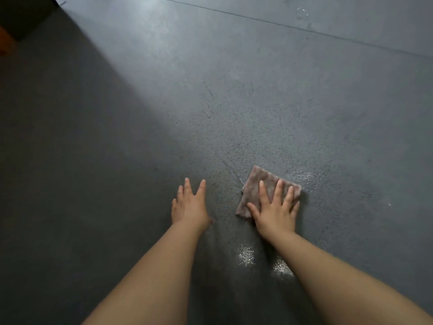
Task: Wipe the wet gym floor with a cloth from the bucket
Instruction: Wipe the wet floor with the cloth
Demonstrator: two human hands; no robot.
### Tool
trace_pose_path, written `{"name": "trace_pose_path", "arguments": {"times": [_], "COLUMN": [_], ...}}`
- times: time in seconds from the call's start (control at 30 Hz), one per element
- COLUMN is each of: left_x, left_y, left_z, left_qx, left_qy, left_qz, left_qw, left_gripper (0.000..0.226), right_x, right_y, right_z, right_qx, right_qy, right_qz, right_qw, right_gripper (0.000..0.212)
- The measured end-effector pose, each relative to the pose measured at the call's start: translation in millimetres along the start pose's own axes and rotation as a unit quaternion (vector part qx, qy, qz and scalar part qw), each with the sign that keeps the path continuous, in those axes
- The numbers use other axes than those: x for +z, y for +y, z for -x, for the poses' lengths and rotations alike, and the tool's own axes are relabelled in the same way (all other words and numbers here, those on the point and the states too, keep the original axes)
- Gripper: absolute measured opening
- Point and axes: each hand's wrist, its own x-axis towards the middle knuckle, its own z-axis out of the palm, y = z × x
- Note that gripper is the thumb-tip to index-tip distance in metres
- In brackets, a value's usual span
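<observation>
Lower frame: two bare forearms reach in from the bottom edge. Between them, wet patches (pixel 246 254) glint on the dark gym floor (pixel 117 160), one just beside the right forearm.

Mid frame, lower centre: left hand (pixel 188 204) lies flat on bare floor, fingers straight and spread, holding nothing; reads as a brace for body weight. Right hand (pixel 275 208) lies flat on the cloth (pixel 255 186), fingers straight and fanned, palm pressing it down. No pinching or bunching. Cloth is a small greyish-pink folded square, flat on the floor, right of centre, its far corner clear of the fingers. A faint sheen (pixel 302 177) shows just right of the cloth.

Far: a seam line (pixel 257 19) crosses the upper frame on a slant; pale marks (pixel 303 12) at upper right, possibly more wet, hard to tell. Dark shape in upper left corner, unidentified. Bucket not visible.

Step in hand, by judgement: wiping stroke under way, cloth already out of the bucket. Next move likely calls for dragging the cloth back toward the body over the shiny patches, keeping flat even pressure while the left hand steadies.
</observation>
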Motion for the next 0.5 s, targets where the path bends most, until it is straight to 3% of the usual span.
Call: {"name": "trace_pose_path", "arguments": {"times": [0.17,0.37,0.5], "left_x": [-27,-38,-47], "left_y": [-18,-40,-41], "left_z": [-24,-7,25], "left_qx": [-0.002,-0.017,-0.033], "left_qy": [0.015,-0.005,-0.015], "left_qz": [0.0,-0.03,-0.033], "left_qw": [1.0,0.999,0.999], "left_gripper": [0.098,0.088,0.082], "right_x": [-19,-5,-32], "right_y": [-32,-87,-82], "right_z": [-40,3,34], "right_qx": [-0.028,-0.265,-0.255], "right_qy": [-0.012,-0.081,-0.125], "right_qz": [0.01,0.097,0.141], "right_qw": [0.999,0.956,0.948], "right_gripper": [0.069,0.066,0.057]}}
